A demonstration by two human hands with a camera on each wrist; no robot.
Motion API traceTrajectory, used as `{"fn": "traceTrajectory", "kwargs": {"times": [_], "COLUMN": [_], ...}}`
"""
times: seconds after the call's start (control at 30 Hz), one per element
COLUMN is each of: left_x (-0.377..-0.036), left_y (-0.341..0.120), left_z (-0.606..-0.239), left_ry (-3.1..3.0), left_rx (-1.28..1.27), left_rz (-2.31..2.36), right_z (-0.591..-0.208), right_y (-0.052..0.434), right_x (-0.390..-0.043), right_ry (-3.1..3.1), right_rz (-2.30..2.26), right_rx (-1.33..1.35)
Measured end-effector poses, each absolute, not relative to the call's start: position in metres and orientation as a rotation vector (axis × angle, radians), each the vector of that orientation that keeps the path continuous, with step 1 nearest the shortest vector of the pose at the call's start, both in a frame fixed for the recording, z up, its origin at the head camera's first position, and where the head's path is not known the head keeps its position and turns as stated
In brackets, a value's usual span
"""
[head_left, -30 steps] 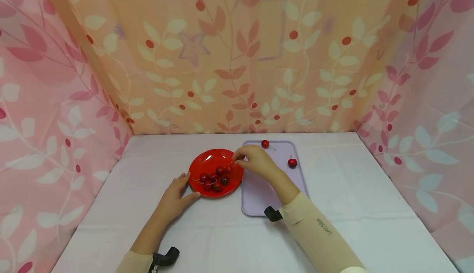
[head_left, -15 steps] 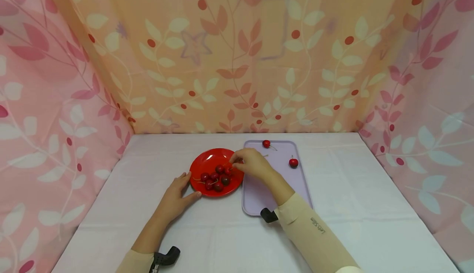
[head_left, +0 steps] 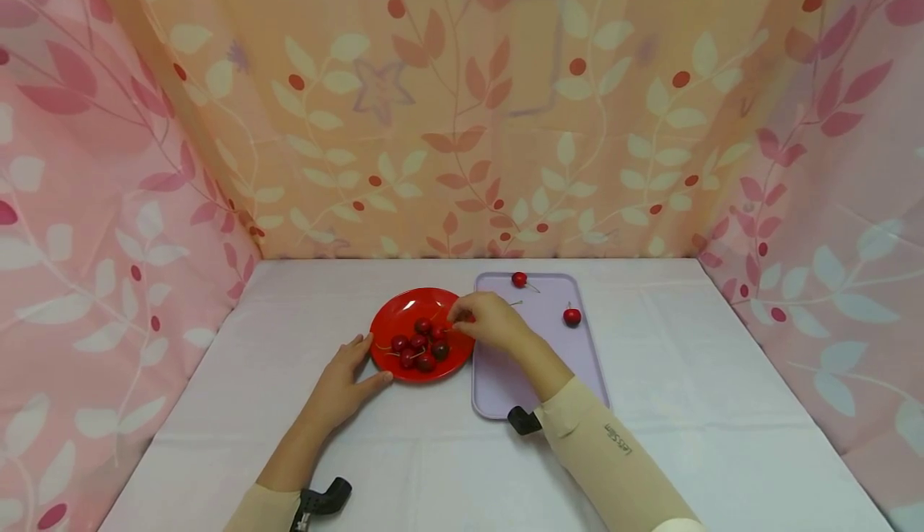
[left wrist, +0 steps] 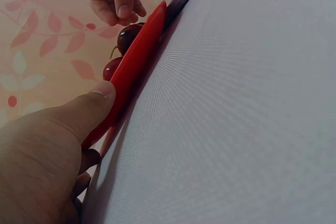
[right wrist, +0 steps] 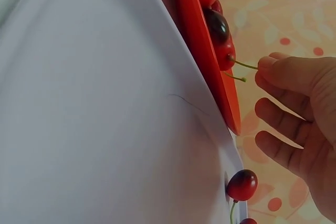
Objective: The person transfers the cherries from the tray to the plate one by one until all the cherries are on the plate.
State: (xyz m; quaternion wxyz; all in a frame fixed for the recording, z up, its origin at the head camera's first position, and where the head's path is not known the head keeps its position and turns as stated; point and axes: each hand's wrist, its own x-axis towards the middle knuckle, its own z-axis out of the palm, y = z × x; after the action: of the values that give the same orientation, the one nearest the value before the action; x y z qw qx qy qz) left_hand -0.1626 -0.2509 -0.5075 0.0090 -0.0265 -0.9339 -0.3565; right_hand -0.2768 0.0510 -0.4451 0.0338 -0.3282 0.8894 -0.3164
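Observation:
A red plate (head_left: 395,315) bears several dark red cherries (head_left: 419,343) heaped together. At its left rim is my left hand (head_left: 339,387), thumb over the edge and fingers at the side, holding the plate (left wrist: 137,72). My right hand (head_left: 491,319) is over the plate's right side. Thumb and forefinger pinch the green stem (right wrist: 245,65) of a cherry (right wrist: 227,55), which sits among the others at the rim; the remaining fingers of that hand are loosely bent.
A lilac tray (head_left: 498,383) lies right beside the plate, partly under my right forearm. On it are a cherry (head_left: 519,279) at the far edge and another cherry (head_left: 572,318) at the right. A stem (head_left: 516,302) shows beside my right hand.
My right hand has shifted slightly left and the cherries near its fingertips have moved a little left. A stem on the tray has come into view beside it. The left hand has stayed at the plate.

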Motion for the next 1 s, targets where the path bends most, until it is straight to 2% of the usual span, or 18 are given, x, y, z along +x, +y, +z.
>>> {"fn": "traceTrajectory", "kwargs": {"times": [1.0], "left_x": [-0.162], "left_y": [-0.25], "left_z": [-0.508], "left_ry": [-2.907], "left_rx": [-0.101], "left_rz": [-1.122], "right_z": [-0.423], "right_y": [0.099], "right_x": [-0.27], "right_ry": [2.841], "right_rz": [-0.91], "right_rx": [-1.043]}}
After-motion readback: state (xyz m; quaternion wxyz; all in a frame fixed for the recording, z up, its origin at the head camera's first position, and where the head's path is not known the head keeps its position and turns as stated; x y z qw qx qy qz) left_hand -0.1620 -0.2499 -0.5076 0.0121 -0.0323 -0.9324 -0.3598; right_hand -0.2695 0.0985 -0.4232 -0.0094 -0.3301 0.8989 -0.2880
